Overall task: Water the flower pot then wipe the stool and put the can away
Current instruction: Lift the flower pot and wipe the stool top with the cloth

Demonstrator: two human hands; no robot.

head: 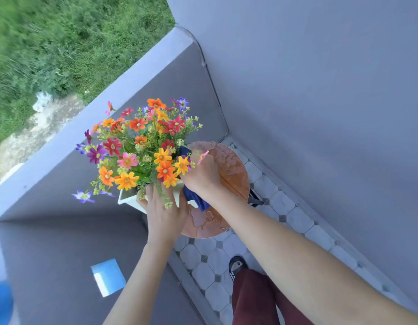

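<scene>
The fingers [156,198] of the left hand [164,214] wrap over the near rim of the white flower pot [127,198], curled onto its edge and partly hidden among the stems, so they hold the pot. The fingers [204,164] of the right hand [202,177] are closed down on a dark blue cloth [195,198], pressing it against the top of the stool [231,170]; the cloth shows above the hand beside the flowers and again below the wrist, just beside the pot.

The pot sits at the left edge of the round, reddish-brown stool top, whether resting flat or tipped by the left hand cannot be told. It is filled with a bunch of flowers [137,146] in orange, red, pink, purple and yellow that spreads well past the rim and covers most of the pot. The stool's surface looks wet, with shiny patches of water near the right hand and on the near side below the left hand. A dark leg of the stool shows at its right edge.

Both bare forearms reach in from the bottom of the view. Under the stool lies a floor [208,259] of pale octagonal tiles with small dark squares. 1 sandalled foot [237,266] and a maroon trouser leg [254,299] stand on it near the stool. A grey parapet wall [109,99] runs along the left, with grass [51,43] beyond it, and a grey wall [320,90] rises on the right. A blurred blue object [1,301] sits at the lower left corner; what it is cannot be told.
</scene>
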